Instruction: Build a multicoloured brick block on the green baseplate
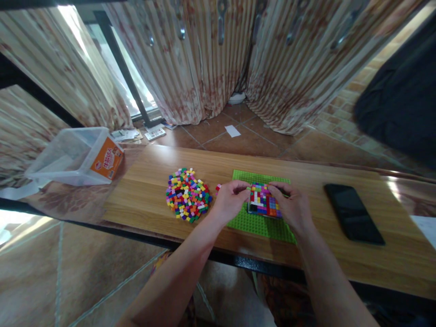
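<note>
While hands (230,202) hold sides, brick panel (264,202) lies between.

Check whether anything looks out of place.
A white paper sheet lies loose on the brown tiled floor, perhaps dropped. Small reddish plastic bricks sit apart from the multicoloured brick pile, near the left hand.

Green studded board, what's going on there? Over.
Left hand and right hand at opposite sides of colourful brick block. Block lies over green studded board. Nothing in the way: loose brick pile left, phone right, both off the board.
</note>
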### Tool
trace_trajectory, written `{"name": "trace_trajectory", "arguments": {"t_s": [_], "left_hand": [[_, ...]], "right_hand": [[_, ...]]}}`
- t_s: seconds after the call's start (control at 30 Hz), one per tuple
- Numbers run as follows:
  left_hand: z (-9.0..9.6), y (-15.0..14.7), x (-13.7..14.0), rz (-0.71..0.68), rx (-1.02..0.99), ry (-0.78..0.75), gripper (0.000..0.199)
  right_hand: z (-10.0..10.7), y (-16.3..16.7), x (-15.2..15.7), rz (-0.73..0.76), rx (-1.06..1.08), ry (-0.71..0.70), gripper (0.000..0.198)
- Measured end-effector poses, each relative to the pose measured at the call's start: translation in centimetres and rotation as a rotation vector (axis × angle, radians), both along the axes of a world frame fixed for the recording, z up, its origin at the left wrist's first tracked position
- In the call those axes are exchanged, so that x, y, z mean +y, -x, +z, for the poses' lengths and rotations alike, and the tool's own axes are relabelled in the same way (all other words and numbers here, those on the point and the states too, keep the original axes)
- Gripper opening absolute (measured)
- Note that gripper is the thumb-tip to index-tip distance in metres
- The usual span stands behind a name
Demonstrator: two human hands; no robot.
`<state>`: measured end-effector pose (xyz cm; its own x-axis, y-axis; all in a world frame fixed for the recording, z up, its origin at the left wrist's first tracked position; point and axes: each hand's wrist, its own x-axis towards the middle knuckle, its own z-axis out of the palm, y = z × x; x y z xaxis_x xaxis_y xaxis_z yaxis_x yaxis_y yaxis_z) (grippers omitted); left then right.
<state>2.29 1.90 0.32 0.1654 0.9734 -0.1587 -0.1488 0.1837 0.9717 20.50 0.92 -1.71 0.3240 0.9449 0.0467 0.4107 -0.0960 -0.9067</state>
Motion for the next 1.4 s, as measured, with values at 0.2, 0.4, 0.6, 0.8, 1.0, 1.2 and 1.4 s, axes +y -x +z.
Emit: {"name": "trace_trajectory", "arguments": {"t_s": [0.2,0.4,0.6,0.8,1.0,1.2,1.4], "left_hand": [[0.1,-0.3,-0.2,0.041,-0.103,0.089,0.007],[0.1,-0.4,-0.2,0.033,-0.132,0.121,0.008],[0.4,-0.5,-0.4,-0.032,-0.212,0.072,0.016],[0.6,-0.6,-0.7,-0.105,-0.251,-0.023,0.02],[1.0,-0.6,-1.0,-0.144,-0.214,-0.098,0.025],[1.1,-0.6,-0.8,-0.126,-0.209,-0.084,0.017],[0.5,-0.4,-0.1,0.034,-0.126,0.015,0.005]], "right_hand": [[0.0,0.0,0.0,0.014,-0.004,0.005,0.036],[0.2,-0.1,-0.3,-0.025,0.004,-0.076,0.038],[2.0,1.0,-1.2,0.026,-0.129,-0.364,0.025],[2.7,2.4,-1.9,0.189,-0.143,-0.348,0.018],[3.1,2.4,-2.1,0.164,0.025,-0.288,0.013],[3.0,0.5,-1.8,0.113,0.101,-0.292,0.015],[2.6,-2.5,-1.7,0.091,-0.353,-0.306,0.024]]}}
